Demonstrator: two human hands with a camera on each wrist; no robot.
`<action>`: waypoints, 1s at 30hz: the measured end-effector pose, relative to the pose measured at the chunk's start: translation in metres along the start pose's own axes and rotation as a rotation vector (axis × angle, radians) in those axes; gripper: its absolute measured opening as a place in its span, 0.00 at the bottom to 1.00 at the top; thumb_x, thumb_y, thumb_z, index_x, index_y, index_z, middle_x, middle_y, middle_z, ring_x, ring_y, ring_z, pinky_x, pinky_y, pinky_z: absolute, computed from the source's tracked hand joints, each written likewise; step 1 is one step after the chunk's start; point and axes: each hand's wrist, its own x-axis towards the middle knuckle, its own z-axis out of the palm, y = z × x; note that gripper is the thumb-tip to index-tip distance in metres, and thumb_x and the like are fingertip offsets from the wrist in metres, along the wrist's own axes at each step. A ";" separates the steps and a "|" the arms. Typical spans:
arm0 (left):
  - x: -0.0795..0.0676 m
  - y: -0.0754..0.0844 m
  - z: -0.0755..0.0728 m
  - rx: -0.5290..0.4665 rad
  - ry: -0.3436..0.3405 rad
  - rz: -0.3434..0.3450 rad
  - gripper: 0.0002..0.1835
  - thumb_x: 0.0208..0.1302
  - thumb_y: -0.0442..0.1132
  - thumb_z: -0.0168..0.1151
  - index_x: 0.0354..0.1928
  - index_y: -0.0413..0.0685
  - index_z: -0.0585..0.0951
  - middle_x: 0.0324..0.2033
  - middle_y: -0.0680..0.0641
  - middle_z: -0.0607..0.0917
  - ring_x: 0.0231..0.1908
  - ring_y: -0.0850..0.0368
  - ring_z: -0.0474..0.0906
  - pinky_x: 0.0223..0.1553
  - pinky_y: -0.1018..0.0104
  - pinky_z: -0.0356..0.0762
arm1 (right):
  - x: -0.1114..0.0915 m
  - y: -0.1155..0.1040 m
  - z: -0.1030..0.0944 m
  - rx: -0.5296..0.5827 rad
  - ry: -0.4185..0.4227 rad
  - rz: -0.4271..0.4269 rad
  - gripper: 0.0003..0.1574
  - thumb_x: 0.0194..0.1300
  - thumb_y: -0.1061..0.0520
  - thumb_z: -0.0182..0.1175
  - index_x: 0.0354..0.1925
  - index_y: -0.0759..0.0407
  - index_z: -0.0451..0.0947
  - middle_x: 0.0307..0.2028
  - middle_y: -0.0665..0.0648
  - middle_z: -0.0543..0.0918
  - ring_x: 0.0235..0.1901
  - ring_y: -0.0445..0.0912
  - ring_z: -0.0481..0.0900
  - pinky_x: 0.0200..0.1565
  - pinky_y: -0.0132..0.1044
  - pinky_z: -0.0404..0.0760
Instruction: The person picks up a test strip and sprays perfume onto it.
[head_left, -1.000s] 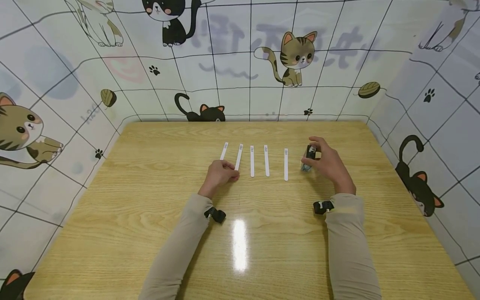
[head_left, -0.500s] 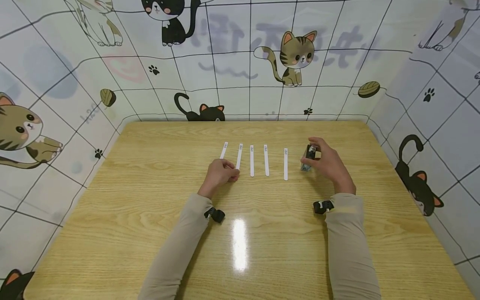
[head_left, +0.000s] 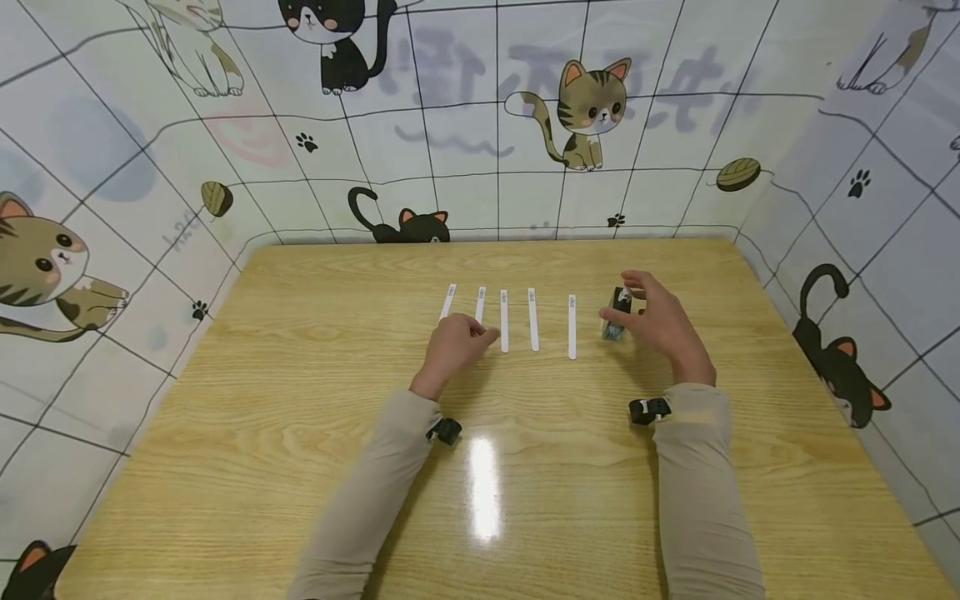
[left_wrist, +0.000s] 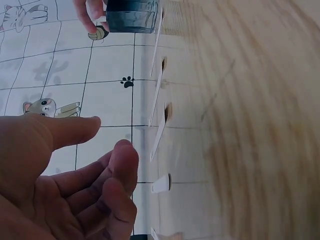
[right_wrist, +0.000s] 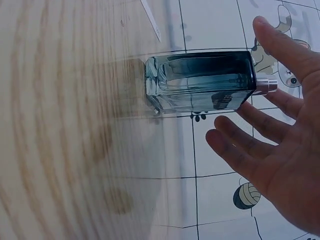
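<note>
A dark-teal glass perfume bottle (right_wrist: 200,80) with a silver spray nozzle (right_wrist: 267,84) stands upright on the table, right of the paper strips. Around its upper part my right hand (head_left: 663,321) spreads its fingers. In the right wrist view the thumb is clear of the glass; whether a fingertip touches the far side I cannot tell. My left hand (head_left: 457,346) hovers over the lower ends of the two leftmost white test strips (head_left: 447,302), hiding them. A gap shows between its thumb and bent fingers (left_wrist: 124,162), with nothing in it.
Further white strips lie side by side, among them a middle strip (head_left: 504,321), another (head_left: 532,321) and the one nearest the bottle (head_left: 572,327). The wooden table (head_left: 525,492) backs onto a cat-patterned sheet (head_left: 480,142) that also covers both sides.
My left hand has come away from the second strip, shifting slightly right and up. My right thumb and fingers have loosened around the perfume bottle, which stays in place.
</note>
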 end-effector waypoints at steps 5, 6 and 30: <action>0.003 0.004 0.009 0.083 -0.040 -0.020 0.24 0.71 0.48 0.66 0.16 0.44 0.80 0.08 0.56 0.71 0.10 0.66 0.60 0.13 0.73 0.56 | -0.001 0.001 -0.001 -0.005 -0.016 0.007 0.55 0.70 0.41 0.66 0.80 0.56 0.50 0.78 0.65 0.58 0.76 0.65 0.58 0.70 0.69 0.61; 0.004 0.005 0.011 0.101 -0.050 -0.027 0.27 0.70 0.47 0.66 0.12 0.46 0.76 0.07 0.57 0.66 0.10 0.66 0.56 0.13 0.73 0.52 | -0.001 0.001 -0.001 -0.004 -0.017 0.007 0.55 0.70 0.42 0.66 0.80 0.57 0.50 0.78 0.65 0.58 0.75 0.65 0.58 0.70 0.69 0.61; 0.018 0.034 0.037 0.457 -0.037 -0.064 0.21 0.71 0.44 0.65 0.19 0.45 0.75 0.17 0.49 0.73 0.18 0.59 0.66 0.14 0.68 0.66 | 0.000 0.000 0.001 0.042 -0.020 0.001 0.54 0.68 0.39 0.67 0.80 0.55 0.53 0.77 0.63 0.60 0.75 0.63 0.60 0.69 0.67 0.66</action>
